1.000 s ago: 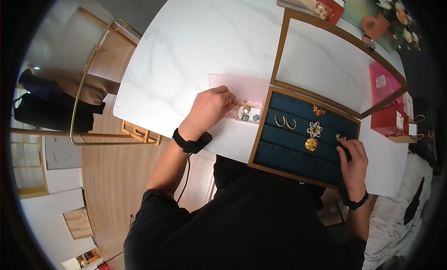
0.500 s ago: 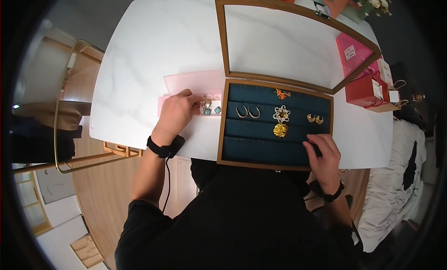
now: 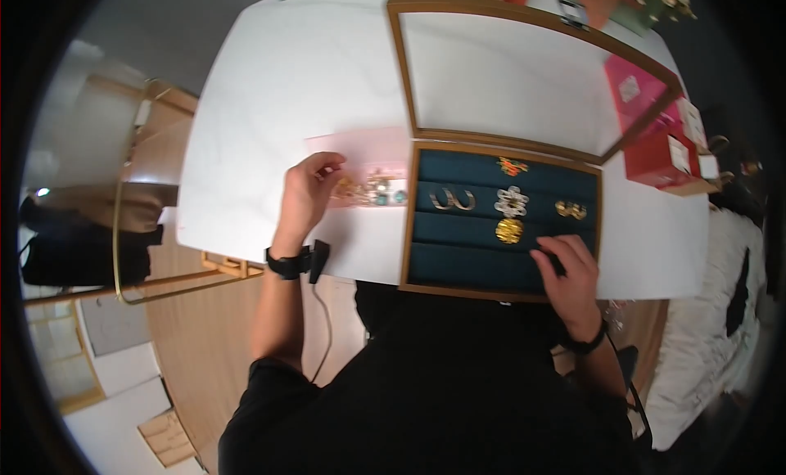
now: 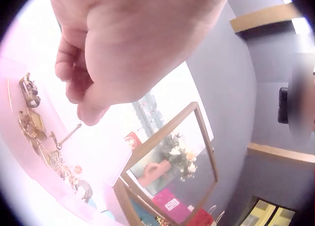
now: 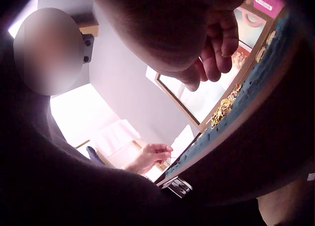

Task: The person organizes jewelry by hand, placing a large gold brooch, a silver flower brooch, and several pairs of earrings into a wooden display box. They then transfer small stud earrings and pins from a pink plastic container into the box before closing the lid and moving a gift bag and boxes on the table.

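At the left, my left hand is over the pink box. Its thumb and finger pinch the end of a thin gold jewelry piece, which hangs down toward the box. Several pieces of jewelry lie in that box, gold ones and some with blue-green stones. My right hand, fingers loosely bent and holding nothing, hovers at the near right corner of the wooden jewelry case. On its dark teal lining sit silver hoop earrings, a white flower brooch, a yellow flower brooch and small gold earrings.
Behind the case stands its raised glass lid. An orange-red brooch is in the case's back row. Red box and pink package are at the right, flowers at the back. A clothes rail stands left of the table.
The right hand has come away from the small gold earrings, toward the near edge of the case. My left hand has lifted from inside the pink box, drawing the thin piece up.
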Motion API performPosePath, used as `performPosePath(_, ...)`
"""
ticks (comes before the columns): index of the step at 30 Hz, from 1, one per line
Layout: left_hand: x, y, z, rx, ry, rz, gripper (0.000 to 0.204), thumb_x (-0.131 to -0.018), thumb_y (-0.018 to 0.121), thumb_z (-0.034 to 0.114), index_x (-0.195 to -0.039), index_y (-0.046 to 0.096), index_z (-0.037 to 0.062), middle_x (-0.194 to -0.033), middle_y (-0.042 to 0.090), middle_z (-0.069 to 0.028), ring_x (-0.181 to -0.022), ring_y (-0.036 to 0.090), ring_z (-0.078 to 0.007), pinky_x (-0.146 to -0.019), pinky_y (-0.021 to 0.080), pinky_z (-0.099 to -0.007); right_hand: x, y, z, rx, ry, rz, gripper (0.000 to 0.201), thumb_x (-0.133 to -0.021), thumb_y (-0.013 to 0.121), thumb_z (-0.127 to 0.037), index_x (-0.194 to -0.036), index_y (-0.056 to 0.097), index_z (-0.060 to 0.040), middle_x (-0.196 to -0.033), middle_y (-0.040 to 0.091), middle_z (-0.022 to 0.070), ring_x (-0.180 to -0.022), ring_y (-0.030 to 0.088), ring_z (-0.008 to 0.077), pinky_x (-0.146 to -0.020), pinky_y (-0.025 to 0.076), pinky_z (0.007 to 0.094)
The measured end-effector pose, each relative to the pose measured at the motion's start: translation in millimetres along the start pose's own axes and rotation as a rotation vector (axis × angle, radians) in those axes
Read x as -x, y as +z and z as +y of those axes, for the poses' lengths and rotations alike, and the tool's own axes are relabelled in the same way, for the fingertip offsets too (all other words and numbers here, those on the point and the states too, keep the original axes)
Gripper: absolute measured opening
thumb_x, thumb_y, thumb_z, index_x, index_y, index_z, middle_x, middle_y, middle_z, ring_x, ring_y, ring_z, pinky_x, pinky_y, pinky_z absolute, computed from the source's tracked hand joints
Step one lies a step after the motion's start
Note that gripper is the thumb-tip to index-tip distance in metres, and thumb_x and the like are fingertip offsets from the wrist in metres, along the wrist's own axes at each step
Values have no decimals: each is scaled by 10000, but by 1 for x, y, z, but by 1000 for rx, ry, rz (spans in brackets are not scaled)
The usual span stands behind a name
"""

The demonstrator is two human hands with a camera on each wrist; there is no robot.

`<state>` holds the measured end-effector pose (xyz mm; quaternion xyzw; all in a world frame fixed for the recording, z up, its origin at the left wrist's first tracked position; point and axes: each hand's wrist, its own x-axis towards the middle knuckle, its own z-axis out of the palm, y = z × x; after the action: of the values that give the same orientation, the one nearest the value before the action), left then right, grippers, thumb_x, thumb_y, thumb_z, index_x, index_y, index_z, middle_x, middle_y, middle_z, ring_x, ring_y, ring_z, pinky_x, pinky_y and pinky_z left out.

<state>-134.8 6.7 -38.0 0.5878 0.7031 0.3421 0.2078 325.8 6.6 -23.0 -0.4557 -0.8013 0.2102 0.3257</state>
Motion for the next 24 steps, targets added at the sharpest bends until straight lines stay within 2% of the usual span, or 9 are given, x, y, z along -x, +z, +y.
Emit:
performPosePath(1,0,-2,-1,56,-45,20,211,-981,768,-30,-1192,784,-31,-977,800,-121,-800,687,-163,-774,587,-320,1,1,0,-8,7,-3,227,-905,891,-27,-1107,792,-1,-1027,733,134,-916,737,318,-790,595,389)
performPosePath(2,-1,-8,-1,69,-106,-33,207,-1029,756,-18,-1233,777,-38,-1005,768,-26,-879,699,-96,-822,580,-270,1,1,0,-5,1,-19,229,-907,889,-21,-1112,789,1,-1030,732,133,-914,736,314,-792,594,389)
performPosePath(5,1,-14,2,127,-202,-41,196,-1036,742,-23,-1227,781,-40,-1006,768,-25,-891,706,-91,-842,582,-269,0,2,0,-10,4,-42,234,-912,884,-13,-1122,784,6,-1036,731,130,-910,734,307,-794,592,388)
performPosePath(7,4,-15,5,148,-208,-35,196,-1048,725,-22,-1234,781,-47,-1014,771,-28,-904,711,-93,-860,585,-269,0,2,-2,-19,17,-51,235,-914,882,-11,-1126,782,9,-1039,731,130,-908,732,304,-796,591,389)
performPosePath(9,6,-16,6,267,-209,19,182,-1036,752,-5,-1213,790,-30,-965,744,-6,-875,689,-85,-817,573,-263,-2,1,-3,-24,17,-63,239,-916,882,-14,-1130,779,13,-1038,730,131,-907,731,301,-793,589,391)
performPosePath(12,6,-15,-1,407,-194,46,184,-1056,743,-2,-1230,778,-50,-1005,777,-38,-925,726,-103,-857,598,-275,-5,1,-7,-27,2,-64,238,-916,880,-12,-1128,776,14,-1031,730,134,-910,730,304,-789,588,394)
performPosePath(19,9,-16,6,458,-207,70,194,-1061,741,-3,-1241,759,-73,-1009,795,-88,-907,748,-147,-857,620,-298,-13,2,-13,-16,-66,-91,237,-905,884,-15,-1113,774,8,-1029,729,136,-917,726,322,-791,591,398)
performPosePath(22,15,-17,25,562,-203,48,182,-1061,727,-22,-1234,763,-66,-996,796,-99,-889,751,-161,-841,621,-301,-22,2,-22,-27,-118,-106,240,-908,886,-33,-1121,779,-6,-1038,728,136,-918,726,323,-794,593,399)
performPosePath(24,21,-16,43,705,-181,-65,185,-1061,718,-35,-1240,761,-57,-987,796,-104,-886,756,-169,-829,618,-304,-31,4,-33,-99,-146,-171,241,-916,886,-54,-1133,784,-20,-1059,733,138,-934,735,318,-799,598,392)
